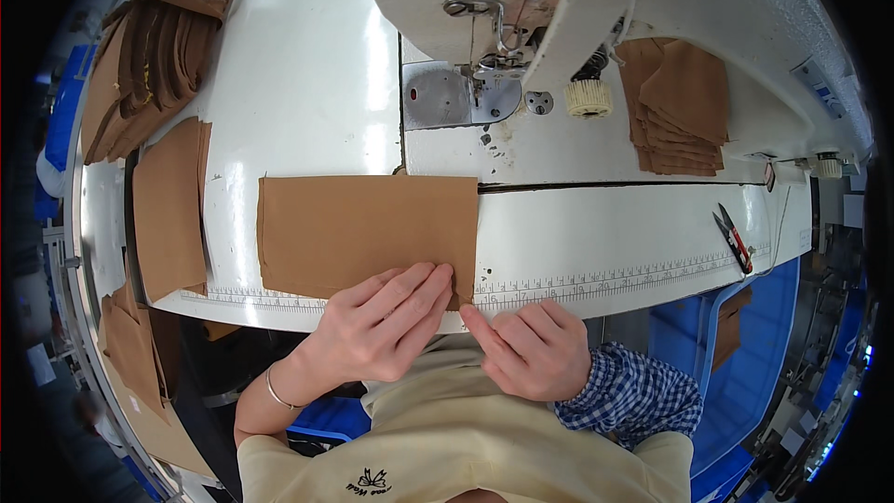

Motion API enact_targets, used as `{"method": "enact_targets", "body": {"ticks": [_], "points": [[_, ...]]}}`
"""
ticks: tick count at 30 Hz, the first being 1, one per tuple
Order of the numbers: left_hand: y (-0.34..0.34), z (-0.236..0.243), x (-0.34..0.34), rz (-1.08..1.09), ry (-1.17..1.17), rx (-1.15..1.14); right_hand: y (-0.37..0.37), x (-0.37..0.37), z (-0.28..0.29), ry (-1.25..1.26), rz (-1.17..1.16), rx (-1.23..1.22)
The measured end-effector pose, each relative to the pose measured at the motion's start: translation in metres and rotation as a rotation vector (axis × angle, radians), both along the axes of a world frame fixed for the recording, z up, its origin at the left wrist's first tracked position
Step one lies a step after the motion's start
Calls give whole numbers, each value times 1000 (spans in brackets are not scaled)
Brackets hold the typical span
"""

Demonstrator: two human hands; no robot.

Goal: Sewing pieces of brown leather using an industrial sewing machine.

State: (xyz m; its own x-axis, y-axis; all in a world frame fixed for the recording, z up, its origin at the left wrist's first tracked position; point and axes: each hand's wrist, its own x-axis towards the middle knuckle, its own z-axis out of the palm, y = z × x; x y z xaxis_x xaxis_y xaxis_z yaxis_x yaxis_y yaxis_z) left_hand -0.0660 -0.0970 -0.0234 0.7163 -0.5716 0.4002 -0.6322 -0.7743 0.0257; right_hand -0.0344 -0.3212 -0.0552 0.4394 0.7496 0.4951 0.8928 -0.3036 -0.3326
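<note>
A brown rectangular fabric piece (363, 224) lies flat on the white sewing table, its front edge over the printed ruler. My left hand (386, 321) grips its near right corner, with the fingers pressed together on top and the thumb hidden. My right hand (535, 345) is closed, its index fingertip at the same corner and the other fingers curled in. A thin sliver of fabric edge seems caught at that fingertip, though the hold is partly hidden.
The sewing machine's needle plate (466, 93) lies beyond the fabric. Stacked brown pieces (675, 107) sit under the machine arm. Thread snips (734, 237) rest at the right. Bundled brown fabric (154, 61) and a loose panel (172, 210) are at left; a blue bin (764, 354) stands right.
</note>
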Motion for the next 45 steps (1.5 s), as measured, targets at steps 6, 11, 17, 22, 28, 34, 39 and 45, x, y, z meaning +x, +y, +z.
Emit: {"method": "enact_targets", "body": {"ticks": [6, 11, 17, 22, 28, 34, 39, 45], "points": [[0, 3, 2, -25, 12, -17, 0, 0, 1, 8, 0, -6], [3, 1, 4, -42, 19, -18, 0, 1, 0, 11, -2, -5], [5, 0, 4, -35, 70, -110, 7, 8, 13, 116, -14, 41], [14, 6, 27, -16, 308, -198, 8, 10, 14, 28, -18, -129], [3, -12, 41, 80, 166, -199, 0, 23, 23, -66, 39, -237], [13, -14, 85, 73, 190, -169, 7, 64, 26, -9, 76, -305], [19, -13, 105, 51, 162, -192, 10, 81, 19, -31, 50, -261], [22, -14, 113, 30, 192, -239, 12, 84, 17, -7, 25, -251]]}}
